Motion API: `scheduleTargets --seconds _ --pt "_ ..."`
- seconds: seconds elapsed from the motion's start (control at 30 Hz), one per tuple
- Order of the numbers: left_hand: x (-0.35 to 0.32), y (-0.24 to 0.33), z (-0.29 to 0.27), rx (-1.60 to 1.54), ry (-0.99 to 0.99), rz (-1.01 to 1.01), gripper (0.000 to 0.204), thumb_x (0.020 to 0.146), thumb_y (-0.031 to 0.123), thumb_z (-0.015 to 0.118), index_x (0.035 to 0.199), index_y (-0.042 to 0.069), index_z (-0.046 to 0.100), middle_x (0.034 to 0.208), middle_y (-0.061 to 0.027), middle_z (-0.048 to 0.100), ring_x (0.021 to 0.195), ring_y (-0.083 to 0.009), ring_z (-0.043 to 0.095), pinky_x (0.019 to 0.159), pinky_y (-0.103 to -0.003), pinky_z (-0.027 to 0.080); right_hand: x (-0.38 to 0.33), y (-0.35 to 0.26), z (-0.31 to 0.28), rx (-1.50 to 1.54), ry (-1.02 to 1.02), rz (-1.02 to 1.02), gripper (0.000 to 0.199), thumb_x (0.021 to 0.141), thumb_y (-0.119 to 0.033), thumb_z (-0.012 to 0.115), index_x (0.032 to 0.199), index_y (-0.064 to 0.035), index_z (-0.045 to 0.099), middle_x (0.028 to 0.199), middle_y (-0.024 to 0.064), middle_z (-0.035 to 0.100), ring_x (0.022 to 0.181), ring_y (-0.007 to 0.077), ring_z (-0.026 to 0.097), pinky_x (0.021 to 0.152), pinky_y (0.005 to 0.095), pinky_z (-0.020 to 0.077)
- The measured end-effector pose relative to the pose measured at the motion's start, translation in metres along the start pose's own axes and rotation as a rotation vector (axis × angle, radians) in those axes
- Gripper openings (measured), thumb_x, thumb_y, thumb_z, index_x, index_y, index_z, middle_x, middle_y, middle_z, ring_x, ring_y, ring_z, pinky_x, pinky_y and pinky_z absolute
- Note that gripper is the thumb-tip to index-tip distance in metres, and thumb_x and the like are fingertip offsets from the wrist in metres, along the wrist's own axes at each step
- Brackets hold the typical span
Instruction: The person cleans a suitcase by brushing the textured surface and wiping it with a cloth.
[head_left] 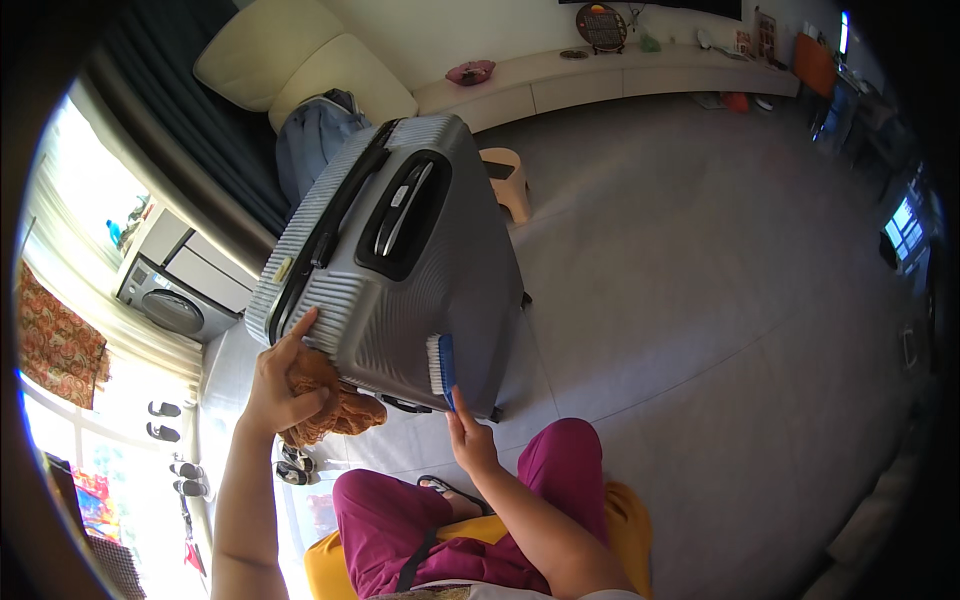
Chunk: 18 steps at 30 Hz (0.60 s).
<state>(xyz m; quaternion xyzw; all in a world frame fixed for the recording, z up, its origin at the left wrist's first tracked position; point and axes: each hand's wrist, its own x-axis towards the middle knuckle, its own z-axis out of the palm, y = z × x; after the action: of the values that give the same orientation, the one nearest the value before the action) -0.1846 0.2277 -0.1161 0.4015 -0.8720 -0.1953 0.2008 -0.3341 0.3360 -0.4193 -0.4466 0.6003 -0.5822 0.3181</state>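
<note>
A grey ribbed hard-shell suitcase (395,250) stands tilted on the tiled floor in front of me. My left hand (283,375) steadies its near left corner with the index finger on the shell and a brown-orange cloth (335,405) bunched under the palm. My right hand (468,437) holds a blue-handled brush (441,364) with white bristles against the suitcase's near edge. My legs in magenta trousers (480,510) are below.
A small beige stool (505,180) stands behind the suitcase, with a blue-grey bag (315,140) and cream sofa (300,60) at the back left. A washing machine (170,305) and sandals (165,420) are at left. A long low white shelf (620,80) runs along the far wall.
</note>
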Motion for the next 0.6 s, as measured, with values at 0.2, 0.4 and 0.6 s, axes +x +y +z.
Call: scheduleTargets --seconds 0.2,0.4,0.6 --pt "-0.002 -0.012 -0.001 0.019 -0.034 -0.002 0.041 0.051 0.020 0.069 0.082 -0.004 0.058 0.130 -0.0289 0.056 0.094 -0.0339 0.067 0.084 -0.036 0.049 0.066 -0.059 -0.013 -0.026 0.064 -0.067 0.050 0.096 -0.021 0.058 0.144 -0.0206 0.044 0.066 0.0205 0.062 0.054 0.0370 0.062 0.048 0.0421 0.0459" --pt "-0.002 -0.004 -0.004 0.005 -0.004 0.006 0.044 0.051 0.022 0.070 0.086 -0.004 0.060 0.130 -0.0292 0.056 0.093 -0.0341 0.067 0.084 -0.035 0.049 -0.004 0.004 0.018 0.012 0.146 -0.227 0.055 0.095 -0.019 0.060 0.146 -0.0209 0.040 0.070 0.0197 0.064 0.057 0.0368 0.063 0.050 0.0411 0.0483" --pt "-0.001 -0.005 -0.001 -0.006 -0.016 -0.010 0.045 0.051 0.021 0.071 0.087 -0.003 0.060 0.135 -0.0274 0.053 0.090 -0.0329 0.067 0.084 -0.035 0.049 0.064 -0.037 0.006 -0.081 0.184 -0.238 0.053 0.094 -0.019 0.061 0.144 -0.0198 0.044 0.077 0.0219 0.065 0.064 0.0412 0.062 0.054 0.0425 0.0494"
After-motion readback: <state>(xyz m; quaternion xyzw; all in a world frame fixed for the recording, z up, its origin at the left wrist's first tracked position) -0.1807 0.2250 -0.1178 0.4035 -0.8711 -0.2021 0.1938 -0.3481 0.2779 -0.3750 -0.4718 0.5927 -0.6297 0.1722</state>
